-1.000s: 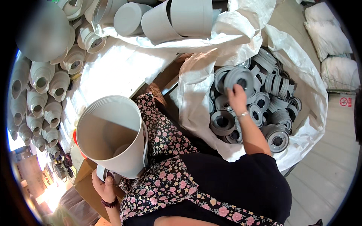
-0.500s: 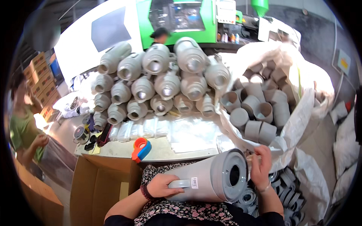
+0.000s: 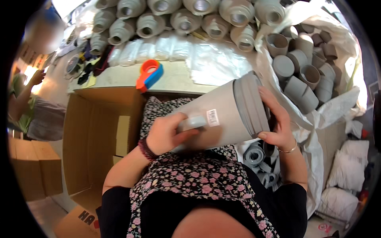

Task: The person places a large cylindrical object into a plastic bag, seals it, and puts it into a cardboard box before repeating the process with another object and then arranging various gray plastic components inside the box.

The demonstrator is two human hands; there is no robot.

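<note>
A grey thermos jug (image 3: pixel 220 115) lies tilted across my lap, its wide ringed end (image 3: pixel 248 105) up to the right. My left hand (image 3: pixel 164 135) is closed around the handle (image 3: pixel 192 123), beside a small white barcode label (image 3: pixel 213 117). With fingers over the edge and the thumb below, my right hand (image 3: pixel 279 123) grips the wide end. That end's face points away to the right and is mostly hidden. Below it, several grey ring-shaped parts (image 3: pixel 254 155) lie partly hidden by my arm and the jug.
An opened cardboard box (image 3: pixel 81 139) stands left of my lap. On the table (image 3: pixel 178 79) are an orange-and-blue tape dispenser (image 3: pixel 151 74), clear plastic bags (image 3: pixel 214 59) and stacked grey jugs (image 3: pixel 184 23). A white sack (image 3: pixel 274 67) holds grey cups (image 3: pixel 311 75). Another person's arm (image 3: pixel 29 85) shows left.
My right hand has moved from beside the jug onto its wide end. The jug has turned, so the hole in that end no longer shows. The view has tilted downward.
</note>
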